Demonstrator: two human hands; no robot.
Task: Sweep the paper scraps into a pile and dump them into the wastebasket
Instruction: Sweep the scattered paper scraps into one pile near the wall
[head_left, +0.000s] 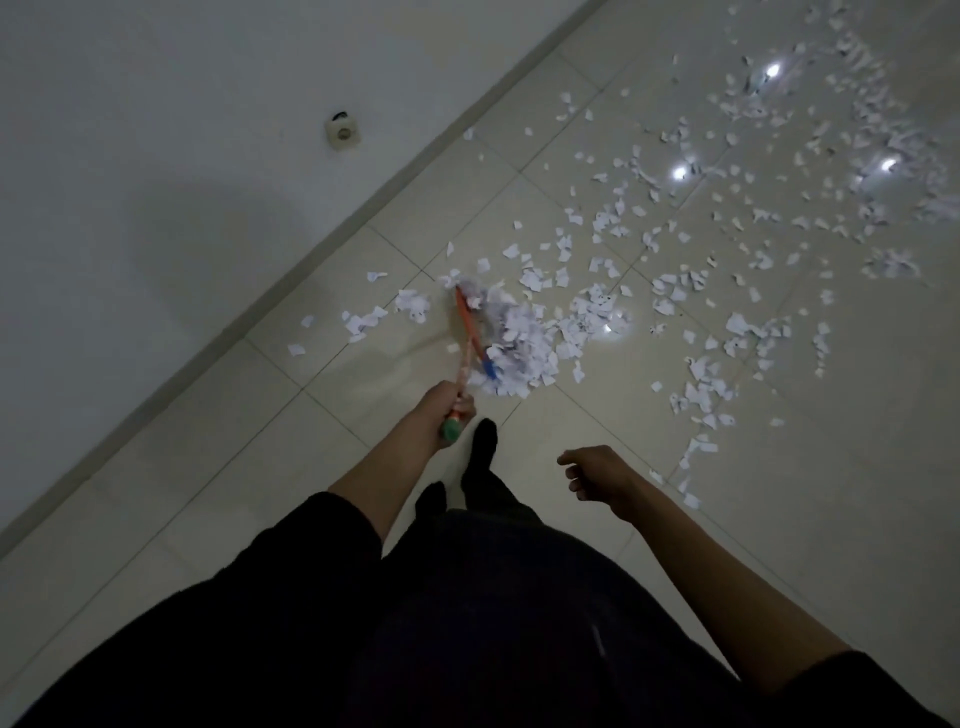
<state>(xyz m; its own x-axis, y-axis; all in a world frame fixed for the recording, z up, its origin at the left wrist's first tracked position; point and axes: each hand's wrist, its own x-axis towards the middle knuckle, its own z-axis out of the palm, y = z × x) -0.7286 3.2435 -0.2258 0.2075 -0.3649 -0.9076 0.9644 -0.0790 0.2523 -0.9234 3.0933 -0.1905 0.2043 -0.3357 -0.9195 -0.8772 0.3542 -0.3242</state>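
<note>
Left hand (451, 402), mid-frame, grips the broom (470, 338) by its handle, fingers curled round it, so the head lies low against the floor (597, 519) and can push paper sideways. Right hand (597, 470), lower centre, hangs free with fingers loosely curled, holding nothing, probably for balance. Scraps (727, 218) spread over the upper right; a pile (519, 338) is gathering against the broom head at centre. Wall (182, 156) fills the upper left, bearing a socket (343, 135). No wastebasket shows.

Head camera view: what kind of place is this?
Probably a room indoors, perhaps in a home: a pale tiled floor, a plain white wall with a power socket, and paper scraps scattered about.
</note>
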